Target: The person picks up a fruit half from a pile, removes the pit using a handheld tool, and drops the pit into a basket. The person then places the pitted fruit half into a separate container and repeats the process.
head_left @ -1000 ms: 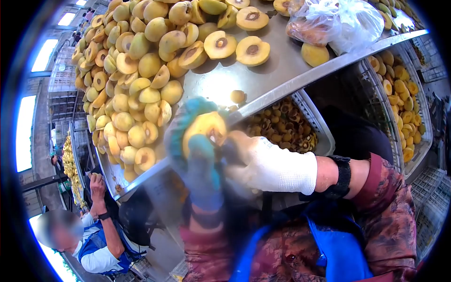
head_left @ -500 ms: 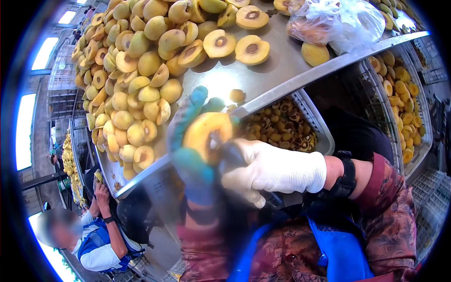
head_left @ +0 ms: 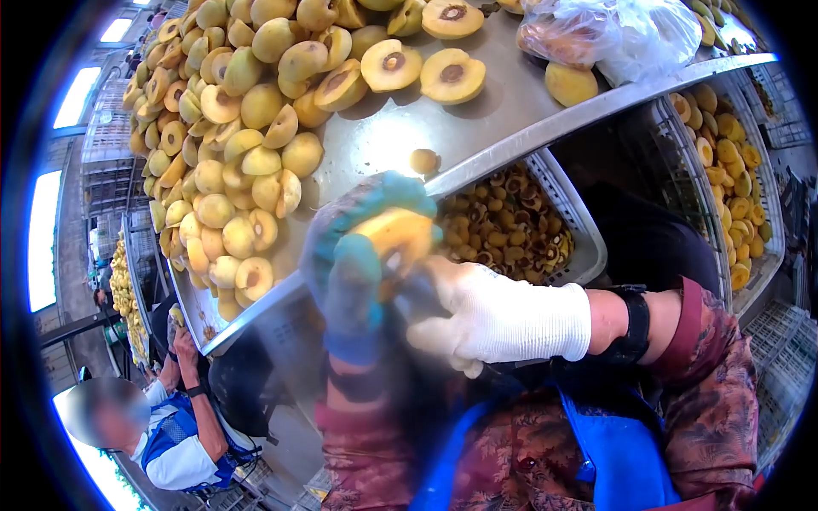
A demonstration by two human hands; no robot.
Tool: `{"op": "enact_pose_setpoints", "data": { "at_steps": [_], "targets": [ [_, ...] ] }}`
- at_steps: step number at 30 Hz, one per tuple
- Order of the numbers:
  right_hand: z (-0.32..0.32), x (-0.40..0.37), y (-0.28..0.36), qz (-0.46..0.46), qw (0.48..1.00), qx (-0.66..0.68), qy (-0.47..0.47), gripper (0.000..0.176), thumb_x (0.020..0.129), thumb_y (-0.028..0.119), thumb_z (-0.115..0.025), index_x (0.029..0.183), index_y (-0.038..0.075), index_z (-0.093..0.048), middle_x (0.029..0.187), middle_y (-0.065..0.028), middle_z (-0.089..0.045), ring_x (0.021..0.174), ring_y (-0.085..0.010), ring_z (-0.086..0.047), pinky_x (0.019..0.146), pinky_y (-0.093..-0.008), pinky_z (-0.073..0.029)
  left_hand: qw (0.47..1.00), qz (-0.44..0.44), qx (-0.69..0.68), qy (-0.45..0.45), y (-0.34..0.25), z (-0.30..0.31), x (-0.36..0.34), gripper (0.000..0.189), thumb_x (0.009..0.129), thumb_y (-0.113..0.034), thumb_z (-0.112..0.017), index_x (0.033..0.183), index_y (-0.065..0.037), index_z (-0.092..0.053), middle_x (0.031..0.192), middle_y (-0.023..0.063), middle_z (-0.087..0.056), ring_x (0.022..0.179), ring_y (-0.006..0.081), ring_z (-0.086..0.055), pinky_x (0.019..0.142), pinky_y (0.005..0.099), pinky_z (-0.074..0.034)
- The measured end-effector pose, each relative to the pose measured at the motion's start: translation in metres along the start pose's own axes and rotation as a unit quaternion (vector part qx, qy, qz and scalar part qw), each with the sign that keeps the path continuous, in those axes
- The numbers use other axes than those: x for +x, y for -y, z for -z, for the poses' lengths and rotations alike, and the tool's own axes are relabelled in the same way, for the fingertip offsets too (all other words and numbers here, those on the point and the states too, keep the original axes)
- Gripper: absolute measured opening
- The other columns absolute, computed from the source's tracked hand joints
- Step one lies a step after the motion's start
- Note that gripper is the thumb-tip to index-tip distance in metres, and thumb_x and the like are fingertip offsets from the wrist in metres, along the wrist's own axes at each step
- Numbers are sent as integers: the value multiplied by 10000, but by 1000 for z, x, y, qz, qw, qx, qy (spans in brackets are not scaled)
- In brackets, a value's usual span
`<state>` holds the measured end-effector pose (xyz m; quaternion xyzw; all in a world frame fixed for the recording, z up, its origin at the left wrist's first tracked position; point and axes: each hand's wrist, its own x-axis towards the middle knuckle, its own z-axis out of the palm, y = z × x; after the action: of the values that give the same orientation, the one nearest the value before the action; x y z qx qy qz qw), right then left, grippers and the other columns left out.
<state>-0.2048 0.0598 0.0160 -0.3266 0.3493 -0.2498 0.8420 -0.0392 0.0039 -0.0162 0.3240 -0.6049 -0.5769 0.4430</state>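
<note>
We hold a yellow peach half (head_left: 402,232) in our left hand (head_left: 351,266), the teal-coated glove wrapped around its back and sides, probably to steady it while the cut face looks toward our other hand. Our right hand (head_left: 490,308), in a white glove, is curled around a dark tool (head_left: 419,294), too blurred to identify; we cannot tell whether its tip touches the flesh. Just beyond both hands runs the edge of a metal table (head_left: 503,115), and past our left hand its heap of peach halves (head_left: 240,237) seems piled there for easy reach. Below that edge, just beyond our right hand, a crate (head_left: 583,220) holds brown scraps, perhaps set close to catch what drops. Farther right, another crate (head_left: 774,228) contains more halves. Well left of our hands, a co-worker (head_left: 183,451) sits at the same table.
</note>
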Motion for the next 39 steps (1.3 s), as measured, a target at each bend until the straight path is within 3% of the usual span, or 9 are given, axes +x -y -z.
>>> {"op": "enact_pose_setpoints", "data": {
  "at_steps": [5, 10, 14, 16, 17, 24, 27, 35, 39],
  "targets": [
    [2, -2, 2, -17, 1000, 5, -10, 318, 915, 138, -588, 1158, 32, -413, 622, -10, -496, 484, -99, -490, 442, -259, -439, 992, 18, 113, 46, -1, 8, 8, 756, 907, -657, -482, 1229, 26, -517, 1183, 210, -596, 1008, 319, -646, 808, 424, -583],
    [8, 2, -6, 20, 1000, -4, 9, 392, 912, 136, -588, 1229, 31, -384, 615, -8, -493, 484, -97, -490, 436, -263, -429, 992, 4, 76, -98, -7, -24, 6, 708, 906, -616, -532, 1212, 22, -522, 1156, 206, -598, 989, 300, -643, 803, 415, -582],
    [4, -3, -4, -16, 1000, -4, 0, 403, 910, 133, -585, 1245, 37, -382, 608, -8, -487, 480, -95, -485, 433, -266, -424, 999, -2, 49, -7, 6, 2, -5, 621, 896, -507, -629, 1186, 35, -543, 1140, 217, -623, 963, 296, -653, 830, 413, -570],
    [3, -2, -13, -7, 1000, 16, 15, 361, 908, 131, -583, 1197, 38, -388, 604, -8, -486, 475, -102, -486, 433, -270, -421, 999, 36, 24, 29, -4, -4, -2, 583, 898, -471, -641, 1163, 42, -560, 1103, 219, -643, 940, 298, -662, 833, 415, -568],
    [2, -1, -15, -3, 999, 25, 23, 339, 907, 130, -582, 1173, 38, -392, 603, -9, -485, 473, -105, -487, 433, -272, -420, 991, 77, -69, 85, -8, 6, 0, 339, 861, -88, -666, 1164, 44, -586, 1205, 196, -617, 1069, 272, -626, 937, 381, -511],
    [-2, -5, -13, -79, 995, 14, 54, 193, 904, 187, -579, 832, 68, -445, 570, -19, -520, 469, -111, -507, 444, -265, -420, 976, 163, -69, 129, -16, 10, 0, 335, 792, -38, -734, 1103, 43, -639, 1169, 175, -645, 1079, 248, -627, 942, 354, -515],
    [-2, -6, -12, -96, 992, 33, 77, 228, 907, 215, -574, 769, 74, -460, 564, -17, -525, 470, -108, -510, 453, -255, -425, 968, 206, -69, 123, -25, 9, 1, 362, 755, -28, -759, 1092, 38, -646, 1167, 172, -646, 1106, 259, -617, 955, 370, -514],
    [-4, -9, -12, -84, 967, 177, 161, 259, 925, 249, -564, 738, 87, -487, 557, -6, -489, 479, -93, -488, 451, -246, -397, 971, 145, -150, 118, -17, 13, -5, 372, 775, -41, -741, 1117, 43, -619, 1178, 200, -629, 1114, 300, -614, 959, 405, -513],
    [-4, -9, -5, -79, 949, 222, 208, 262, 940, 265, -561, 773, 76, -488, 560, -5, -479, 465, -92, -462, 456, -241, -380, 988, 84, -114, 63, -15, 4, -8, 587, 827, -415, -740, 1168, 38, -590, 1151, 262, -625, 967, 362, -673, 820, 464, -580]
  ]
}}
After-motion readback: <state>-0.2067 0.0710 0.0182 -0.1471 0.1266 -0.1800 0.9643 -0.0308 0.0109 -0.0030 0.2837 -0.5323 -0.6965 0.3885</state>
